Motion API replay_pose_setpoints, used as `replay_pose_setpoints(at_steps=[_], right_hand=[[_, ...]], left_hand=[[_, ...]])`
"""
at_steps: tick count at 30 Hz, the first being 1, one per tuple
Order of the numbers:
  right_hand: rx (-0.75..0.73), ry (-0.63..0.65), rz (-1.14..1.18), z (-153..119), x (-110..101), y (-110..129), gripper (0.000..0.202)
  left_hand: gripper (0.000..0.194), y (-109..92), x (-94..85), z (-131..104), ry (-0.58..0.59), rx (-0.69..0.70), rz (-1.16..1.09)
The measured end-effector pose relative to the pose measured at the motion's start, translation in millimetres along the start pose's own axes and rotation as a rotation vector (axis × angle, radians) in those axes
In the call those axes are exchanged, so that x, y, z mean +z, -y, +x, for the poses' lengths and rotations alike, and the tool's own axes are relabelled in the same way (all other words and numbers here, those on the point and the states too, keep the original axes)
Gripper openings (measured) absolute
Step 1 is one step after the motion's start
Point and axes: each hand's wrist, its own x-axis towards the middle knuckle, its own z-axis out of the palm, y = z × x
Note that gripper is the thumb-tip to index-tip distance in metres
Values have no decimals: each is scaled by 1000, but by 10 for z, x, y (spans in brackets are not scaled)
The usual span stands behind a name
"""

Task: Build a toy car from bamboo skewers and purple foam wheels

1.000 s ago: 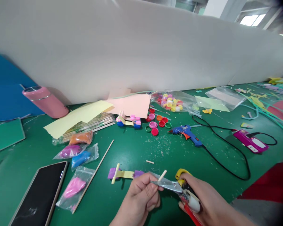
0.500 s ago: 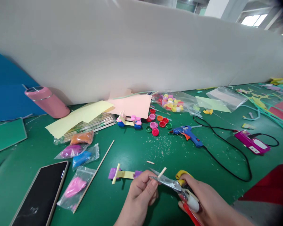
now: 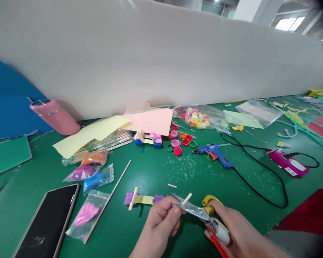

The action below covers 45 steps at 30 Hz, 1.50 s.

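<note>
My left hand (image 3: 161, 224) pinches a short pale wooden stick (image 3: 187, 198) between thumb and fingers. The blades of the scissors (image 3: 195, 210) lie across this stick, close to my left fingertips. My right hand (image 3: 231, 225) grips the scissors, which show a yellow handle loop, red below and a white part near the pivot. Beside my left hand is a yellow strip (image 3: 145, 200) with purple pieces at its ends and a pale crossbar; my fingers partly cover its right end. A small stick offcut (image 3: 172, 185) lies just beyond.
A blue glue gun (image 3: 215, 154) is wired to a purple power unit (image 3: 288, 163). Coloured bottle caps (image 3: 177, 151), a small blue-and-pink model (image 3: 148, 139) and paper sheets lie farther back. Left are clay bags (image 3: 86, 214), a long stick (image 3: 107, 200), a phone (image 3: 47, 222) and a pink bottle (image 3: 55, 116).
The whole view has shifted very slightly. Both hands, the scissors and the stick keep nearly the same pose, with the blades still across the stick.
</note>
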Motion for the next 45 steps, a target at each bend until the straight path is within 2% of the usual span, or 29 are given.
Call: replay_pose_setpoints(at_steps=[3,8,13,16,18,20,22,25,27,30,34,40,45], right_hand=[[9,-40,41,19,-6,13,23],[5,-37,126,24,-92,45,37],[-38,-49,139,21,-223,-24,43],[2,-151,66,105,-233,-239,43],[32,-294,-98,190,-230,-431,46],[27,-389,-282,266,-242,-590,52],[-19,-466,-407,306,-276,-645,53],[-163,-604,-432,285,-340,-474,40],[-351,-658,-358,251,-358,-244,30],[-619,-504,-292,244,-320,87,27],[-670,-393,-292,323,-225,269,19],[-686,-318,-264,383,-195,252,19],[-685,-300,-219,383,-172,255,24]], left_hand=[[23,33,12,-1,7,40,-32],[19,88,48,1,130,72,-263],[19,-5,42,-20,133,62,-347],[20,-22,41,-18,106,87,-329],[22,6,48,-9,77,97,-266],[23,37,58,-5,24,105,-151],[25,45,74,-10,-32,108,38],[25,16,107,-33,-121,156,419],[24,-3,122,-46,-156,232,703],[17,11,104,-53,-137,428,1107],[13,62,44,-50,-147,685,1479],[13,38,68,-39,-203,918,1653],[16,22,100,-38,-226,972,1704]])
